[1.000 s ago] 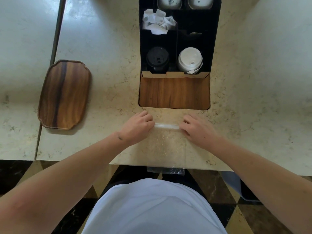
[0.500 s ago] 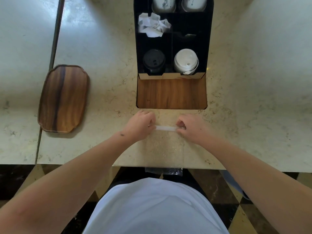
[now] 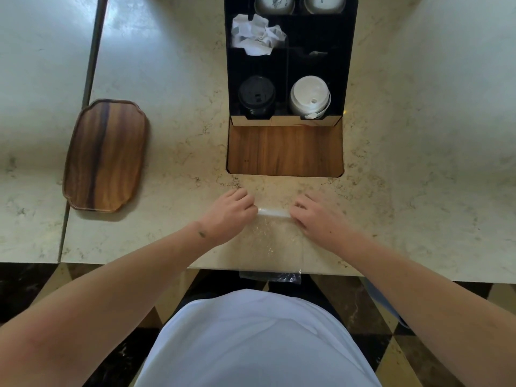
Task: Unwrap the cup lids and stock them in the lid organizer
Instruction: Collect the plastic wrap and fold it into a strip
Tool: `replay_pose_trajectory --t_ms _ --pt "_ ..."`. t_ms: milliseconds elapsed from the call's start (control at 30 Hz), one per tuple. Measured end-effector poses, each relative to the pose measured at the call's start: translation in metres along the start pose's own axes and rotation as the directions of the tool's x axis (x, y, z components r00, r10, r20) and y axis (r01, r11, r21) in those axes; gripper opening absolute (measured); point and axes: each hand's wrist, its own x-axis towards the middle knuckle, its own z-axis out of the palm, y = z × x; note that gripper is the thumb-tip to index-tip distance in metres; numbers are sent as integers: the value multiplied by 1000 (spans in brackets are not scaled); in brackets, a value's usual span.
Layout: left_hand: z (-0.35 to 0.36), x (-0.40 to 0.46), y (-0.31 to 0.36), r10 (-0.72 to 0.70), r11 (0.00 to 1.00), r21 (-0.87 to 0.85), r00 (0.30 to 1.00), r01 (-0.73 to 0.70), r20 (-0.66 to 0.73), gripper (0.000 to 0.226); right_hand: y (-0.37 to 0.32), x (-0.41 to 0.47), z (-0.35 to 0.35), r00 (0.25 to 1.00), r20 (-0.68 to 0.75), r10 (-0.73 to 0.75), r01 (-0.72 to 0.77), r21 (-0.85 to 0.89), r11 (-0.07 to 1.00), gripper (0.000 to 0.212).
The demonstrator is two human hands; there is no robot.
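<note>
A clear plastic wrapper (image 3: 270, 244) lies flat on the marble counter near its front edge, its lower end hanging over the edge. Its far end is rolled into a narrow fold. My left hand (image 3: 230, 213) pinches the left end of that fold and my right hand (image 3: 315, 216) pinches the right end. Behind them stands the black lid organizer (image 3: 347, 79) with a wooden front. A stack of black lids (image 3: 256, 94) fills its front left slot, a stack of white lids (image 3: 309, 97) its front right slot.
Crumpled white paper (image 3: 255, 34) sits in the organizer's middle left slot; two white cups (image 3: 275, 2) show at its back. A wooden tray (image 3: 106, 155) lies on the counter to the left, beside a seam between countertops. The counter's front edge runs just below my hands.
The two hands have drawn a little closer along the rolled fold of the wrapper. The fold sits slightly nearer the organizer than a second ago.
</note>
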Motion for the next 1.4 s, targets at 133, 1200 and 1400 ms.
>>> replay_pose_trajectory --t_ms 133,1200,1400 --pt "3 -6 9 -100 994 -54 993 97 -61 17 4 -17 9 998 -16 61 -61 -10 998 20" --pt "20 -45 24 -259 966 -5 957 260 -133 16 -10 -31 6 986 61 154 -151 -49 987 27" --pt "4 -23 33 -487 868 -87 872 490 49 17 -16 -8 -4 964 99 248 -248 -12 969 13"
